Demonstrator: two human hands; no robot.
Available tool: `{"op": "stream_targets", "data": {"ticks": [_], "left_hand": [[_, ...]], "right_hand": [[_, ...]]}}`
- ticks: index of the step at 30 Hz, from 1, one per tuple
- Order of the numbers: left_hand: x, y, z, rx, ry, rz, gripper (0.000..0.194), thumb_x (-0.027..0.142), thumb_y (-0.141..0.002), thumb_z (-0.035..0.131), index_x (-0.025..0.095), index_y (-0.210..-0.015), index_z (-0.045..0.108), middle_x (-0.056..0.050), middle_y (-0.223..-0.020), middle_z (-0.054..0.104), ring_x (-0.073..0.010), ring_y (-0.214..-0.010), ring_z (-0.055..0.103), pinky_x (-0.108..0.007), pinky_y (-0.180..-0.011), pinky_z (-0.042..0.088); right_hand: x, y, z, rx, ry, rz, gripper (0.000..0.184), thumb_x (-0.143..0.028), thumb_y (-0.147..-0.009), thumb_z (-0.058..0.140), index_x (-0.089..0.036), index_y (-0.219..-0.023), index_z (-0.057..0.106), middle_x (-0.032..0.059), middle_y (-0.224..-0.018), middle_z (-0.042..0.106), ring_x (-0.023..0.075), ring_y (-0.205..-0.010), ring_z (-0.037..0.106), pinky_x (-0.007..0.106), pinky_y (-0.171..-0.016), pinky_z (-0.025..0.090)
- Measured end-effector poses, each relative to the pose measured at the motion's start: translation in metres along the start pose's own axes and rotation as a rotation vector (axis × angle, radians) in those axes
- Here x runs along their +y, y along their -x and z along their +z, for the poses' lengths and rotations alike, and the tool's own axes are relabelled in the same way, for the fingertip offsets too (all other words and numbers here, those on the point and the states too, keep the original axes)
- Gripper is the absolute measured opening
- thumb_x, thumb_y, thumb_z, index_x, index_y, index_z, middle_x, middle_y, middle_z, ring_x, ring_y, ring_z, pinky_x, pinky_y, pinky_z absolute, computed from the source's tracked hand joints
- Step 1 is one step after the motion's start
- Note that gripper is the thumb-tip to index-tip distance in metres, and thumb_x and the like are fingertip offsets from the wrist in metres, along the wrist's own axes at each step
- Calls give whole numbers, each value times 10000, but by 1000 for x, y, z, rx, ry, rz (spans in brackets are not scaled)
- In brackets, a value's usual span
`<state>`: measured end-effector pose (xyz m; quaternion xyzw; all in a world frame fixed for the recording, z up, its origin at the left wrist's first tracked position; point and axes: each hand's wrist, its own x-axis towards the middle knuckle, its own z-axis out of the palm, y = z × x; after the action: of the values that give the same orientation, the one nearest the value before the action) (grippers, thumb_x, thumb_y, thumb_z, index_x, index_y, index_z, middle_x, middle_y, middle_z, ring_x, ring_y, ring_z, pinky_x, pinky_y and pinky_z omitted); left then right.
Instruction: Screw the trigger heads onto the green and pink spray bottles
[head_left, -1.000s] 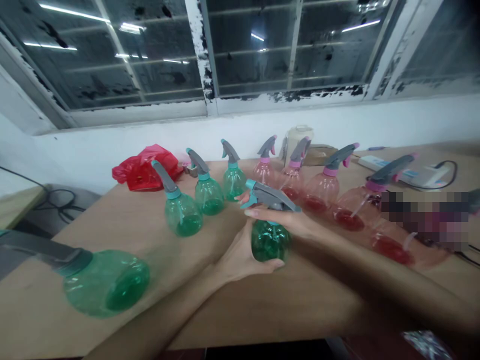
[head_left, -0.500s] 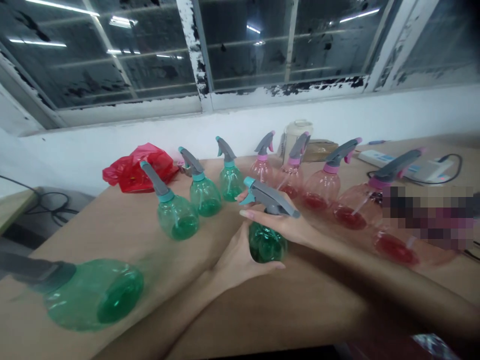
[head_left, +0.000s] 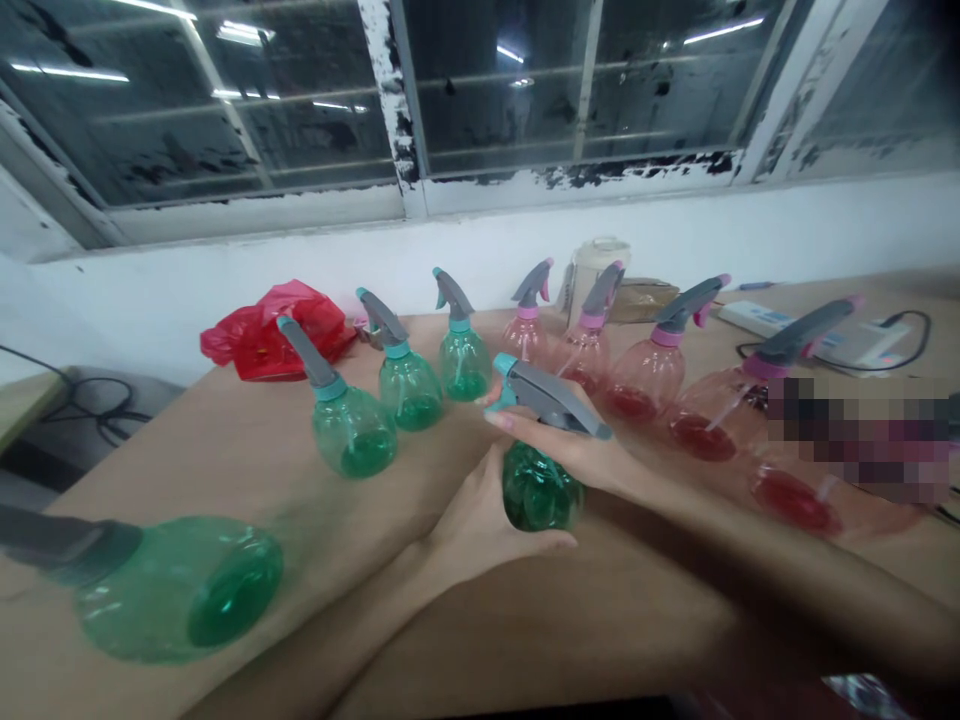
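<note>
Both my hands hold one green spray bottle [head_left: 541,490] over the middle of the table. My left hand [head_left: 476,525] curves around the lower body, thumb stretched along its near side. My right hand [head_left: 566,445] is closed around the neck, just under the grey spray head [head_left: 551,393] with its teal nozzle, which points to the far left. Some of my right fingers are hidden behind the bottle. Left of my hands stand several more green spray bottles, among them one close by [head_left: 180,590] and one farther back [head_left: 352,435].
Several pink spray bottles [head_left: 649,385] with red bottoms line the right side. A red plastic bag [head_left: 277,330] lies at the back left. Behind stand a whitish container [head_left: 600,262] and a cardboard box [head_left: 643,298]. A white power strip [head_left: 765,318] with a cable lies at the far right.
The view has shifted very slightly. My hands and the green spray bottle sit a little farther right and lower in the picture; the grip looks the same.
</note>
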<state>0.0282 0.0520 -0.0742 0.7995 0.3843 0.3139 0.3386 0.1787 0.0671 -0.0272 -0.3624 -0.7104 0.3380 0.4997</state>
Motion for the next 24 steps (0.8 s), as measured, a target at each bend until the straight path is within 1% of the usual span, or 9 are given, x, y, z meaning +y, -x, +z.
{"op": "stream_targets", "data": {"ticks": [4,7,9,11,14,16,18,21,24], "left_hand": [[-3,1,2,-44,-63,17,1028,476,-582,797,257,-1404,219,-115,-1382,429,-363,-1293,391,-567,-1025,380],[-5,2,2,-41,-98,32,1071,474,-583,796,265,-1422,164,-107,-1394,418,-356,-1292,395,-526,-1028,399],[-5,3,3,-33,-113,39,1089,480,-585,787,265,-1432,137,-101,-1396,420,-364,-1290,395,-515,-1024,409],[-4,3,3,-28,-114,33,1073,489,-591,772,267,-1433,145,-95,-1392,426,-375,-1285,399,-516,-1015,418],[-4,2,3,-25,-114,24,1052,482,-578,771,274,-1423,180,-90,-1382,432,-381,-1274,411,-523,-1004,423],[-3,2,3,-26,-116,21,1034,479,-578,770,271,-1416,202,-93,-1371,442,-382,-1263,426,-531,-994,428],[-2,2,2,-31,-105,21,1015,473,-586,767,257,-1412,218,-101,-1369,446,-381,-1255,436,-531,-987,433],[0,2,1,-25,-84,40,989,472,-595,760,225,-1405,247,-104,-1375,443,-386,-1278,404,-514,-1002,419],[3,2,-1,-26,-79,32,970,489,-599,752,217,-1395,269,-104,-1359,460,-390,-1281,398,-523,-1011,400]], "right_hand": [[0,5,1,34,-54,6,202,-362,-822,583,-277,-994,647,-1,-974,701,193,-901,654,399,-919,480],[-2,9,2,65,-66,10,226,-327,-830,576,-280,-1038,651,-1,-1010,702,193,-940,654,403,-962,463],[-2,9,3,67,-79,3,236,-313,-829,580,-275,-1050,655,2,-1024,699,194,-966,647,399,-964,465],[-1,9,3,61,-72,5,248,-308,-828,583,-273,-1062,658,5,-1005,699,197,-964,645,400,-947,478],[1,8,2,52,-44,36,283,-319,-823,590,-282,-1097,649,1,-929,706,203,-897,660,406,-888,510],[1,8,1,47,-54,40,295,-320,-814,604,-288,-1104,646,-1,-942,710,203,-899,666,396,-872,520],[-1,8,1,38,-77,28,283,-307,-811,611,-292,-1091,650,-1,-1007,705,200,-964,657,382,-911,507],[-2,8,1,22,-106,14,263,-290,-820,606,-289,-1081,646,-3,-1069,693,192,-1054,628,380,-989,465],[-1,8,1,13,-112,-2,277,-275,-821,610,-279,-1096,631,2,-1112,679,194,-1081,615,395,-998,461]]}}
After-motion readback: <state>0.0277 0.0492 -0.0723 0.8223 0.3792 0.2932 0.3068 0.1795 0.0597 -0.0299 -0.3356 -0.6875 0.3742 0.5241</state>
